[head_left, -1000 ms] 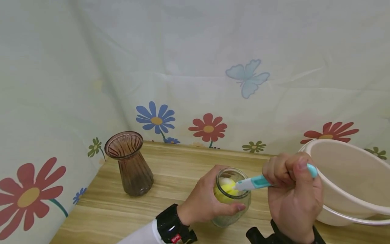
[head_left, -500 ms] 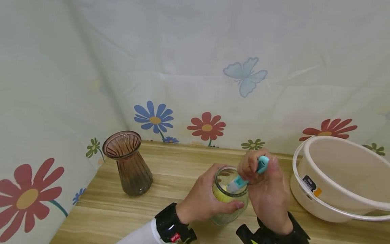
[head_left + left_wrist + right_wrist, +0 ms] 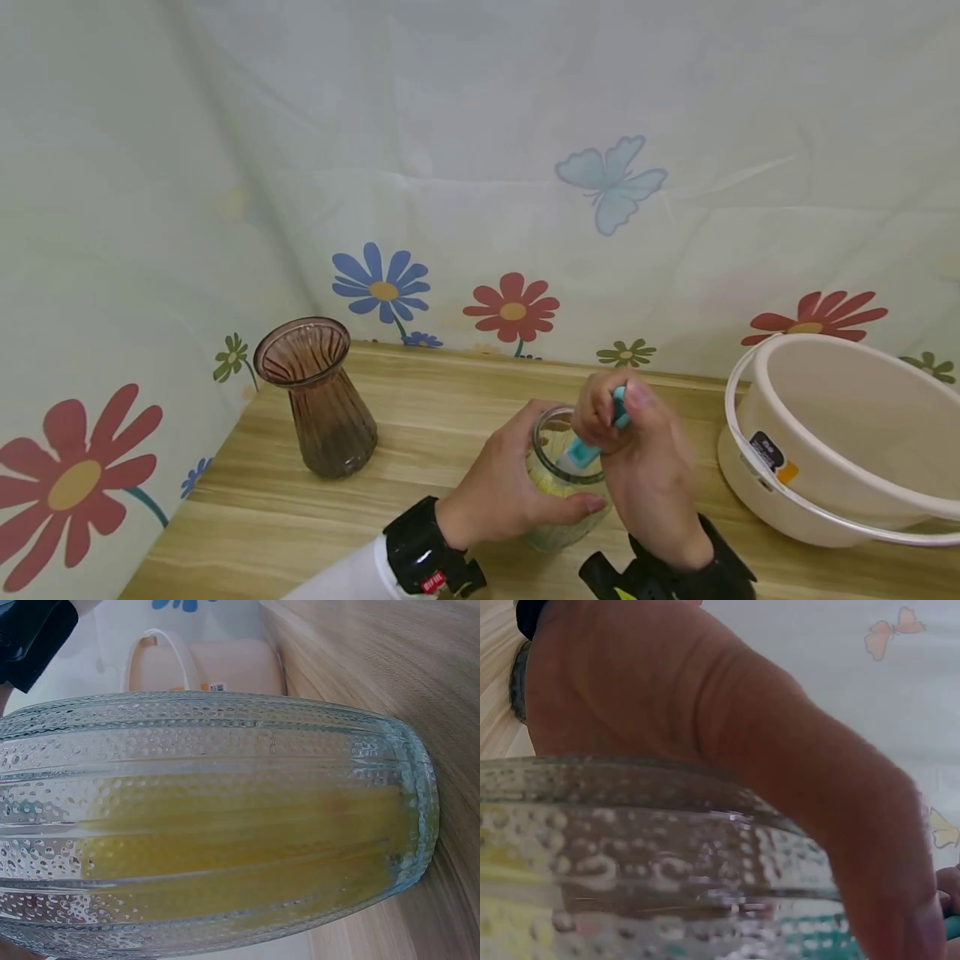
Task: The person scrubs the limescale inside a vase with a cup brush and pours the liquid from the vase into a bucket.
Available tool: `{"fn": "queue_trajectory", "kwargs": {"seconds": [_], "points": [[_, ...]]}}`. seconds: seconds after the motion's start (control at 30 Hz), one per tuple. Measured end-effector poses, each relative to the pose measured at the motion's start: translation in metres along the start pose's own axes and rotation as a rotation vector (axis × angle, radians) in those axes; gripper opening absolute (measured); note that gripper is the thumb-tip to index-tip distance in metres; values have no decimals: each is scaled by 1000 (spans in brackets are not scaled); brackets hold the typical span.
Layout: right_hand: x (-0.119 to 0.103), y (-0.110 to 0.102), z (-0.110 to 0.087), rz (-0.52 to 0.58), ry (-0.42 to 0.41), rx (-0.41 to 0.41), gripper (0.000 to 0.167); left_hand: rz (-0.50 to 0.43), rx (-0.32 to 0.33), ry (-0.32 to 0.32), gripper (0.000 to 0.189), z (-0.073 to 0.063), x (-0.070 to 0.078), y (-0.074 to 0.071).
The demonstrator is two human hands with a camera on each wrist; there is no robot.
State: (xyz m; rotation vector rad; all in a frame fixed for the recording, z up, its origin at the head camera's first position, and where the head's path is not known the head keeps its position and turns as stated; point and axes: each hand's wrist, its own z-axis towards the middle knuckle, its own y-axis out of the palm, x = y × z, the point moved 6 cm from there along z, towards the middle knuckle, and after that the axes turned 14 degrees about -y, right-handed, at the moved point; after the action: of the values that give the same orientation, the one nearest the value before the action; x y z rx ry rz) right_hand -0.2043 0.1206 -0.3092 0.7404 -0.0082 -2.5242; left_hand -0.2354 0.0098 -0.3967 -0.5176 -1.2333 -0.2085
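Note:
My left hand (image 3: 495,487) wraps round a clear ribbed, dimpled glass jar (image 3: 558,533), tilted a little over the wooden table. In my right hand (image 3: 648,467) I grip the teal and white handle (image 3: 579,455) of a sponge bottle brush, which slants down through the jar's mouth. Its yellow sponge head (image 3: 247,847) shows through the glass in the left wrist view, reaching near the jar's base. The right wrist view has the left thumb (image 3: 877,802) lying across the jar, with teal showing through the glass below.
A brown ribbed glass vase (image 3: 330,425) stands on the wooden tabletop (image 3: 420,400) to the left. To the right is a cream bucket (image 3: 757,492) with a handle hanging over its side. A flower-printed cloth (image 3: 450,167) hangs behind the table.
My right hand has come left and closer over the jar's mouth, and the brush has sunk deeper, its sponge dropping below the rim. The left hand keeps its hold on the jar.

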Motion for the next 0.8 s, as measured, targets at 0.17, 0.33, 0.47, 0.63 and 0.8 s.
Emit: {"fn": "queue_trajectory", "kwargs": {"seconds": [0.17,0.33,0.47,0.63,0.8], "points": [[-1,5,2,-61,62,-76,34,18,1,-1,70,0,0,0],[-4,8,3,-123,138,-94,34,17,-8,-24,71,-1,-1,0],[-2,6,1,-127,149,-82,36,22,-13,-29,71,0,-2,0],[2,2,-4,-161,177,-61,37,52,4,-20,74,0,-1,0],[3,4,-5,-200,220,-125,42,74,23,-7,73,0,1,-1]]}}
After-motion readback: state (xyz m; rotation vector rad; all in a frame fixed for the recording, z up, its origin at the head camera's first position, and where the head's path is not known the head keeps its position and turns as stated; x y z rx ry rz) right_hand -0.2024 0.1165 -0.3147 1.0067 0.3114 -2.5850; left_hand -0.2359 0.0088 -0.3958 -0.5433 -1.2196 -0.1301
